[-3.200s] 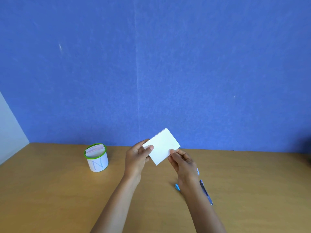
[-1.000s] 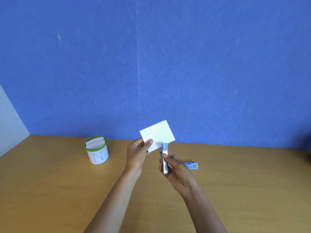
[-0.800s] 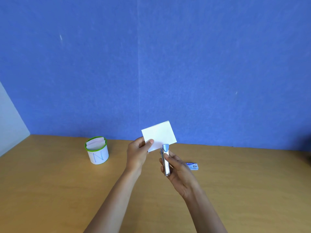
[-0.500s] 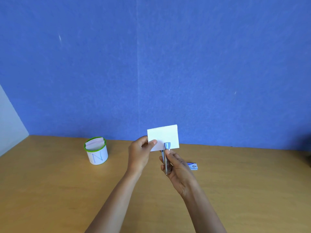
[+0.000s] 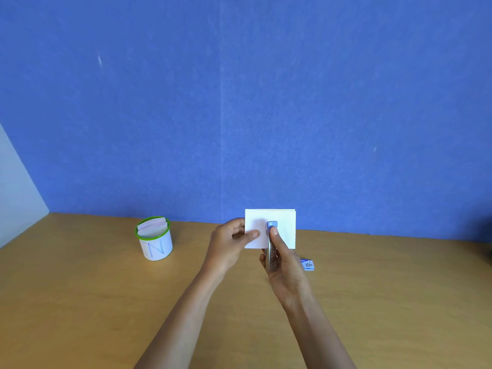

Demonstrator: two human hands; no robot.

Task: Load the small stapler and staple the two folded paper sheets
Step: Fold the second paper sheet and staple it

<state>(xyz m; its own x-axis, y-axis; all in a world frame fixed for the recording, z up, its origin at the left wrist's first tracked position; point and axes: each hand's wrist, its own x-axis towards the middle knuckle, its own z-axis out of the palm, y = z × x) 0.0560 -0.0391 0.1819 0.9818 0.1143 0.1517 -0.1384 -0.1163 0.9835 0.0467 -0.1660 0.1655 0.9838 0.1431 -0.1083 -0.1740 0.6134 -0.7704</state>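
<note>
The head camera, the only view, looks down on a wooden table [image 5: 80,302] set against a blue wall [image 5: 239,102], with both forearms reaching in from the bottom edge. The left hand [image 5: 229,243] holds the folded paper sheets [image 5: 283,222] up off the table by their left edge. Its thumb lies flat across the front face, and the fingers go behind the paper, where they are hidden, so it reads as a pinch. The sheets stand roughly upright and square to the camera, just in front of the wall's foot. The right hand [image 5: 288,270] is wrapped round the small stapler [image 5: 271,253], whose metal body points up, with the thumb laid along it towards the blue nose. The nose overlaps the lower middle of the paper. Whether the bottom edge actually sits between the stapler's arms cannot be told from this angle. A small staple box [image 5: 308,264] lies on the table just right of the right hand, and a white cup with a green rim [image 5: 155,243], holding slips of paper, stands well apart to the left. Loading looks finished, and the step in hand is the stapling itself. The next move calls for a firm squeeze of thumb against fingers, with the left hand keeping both sheets aligned and steady so the staple catches both layers.
</note>
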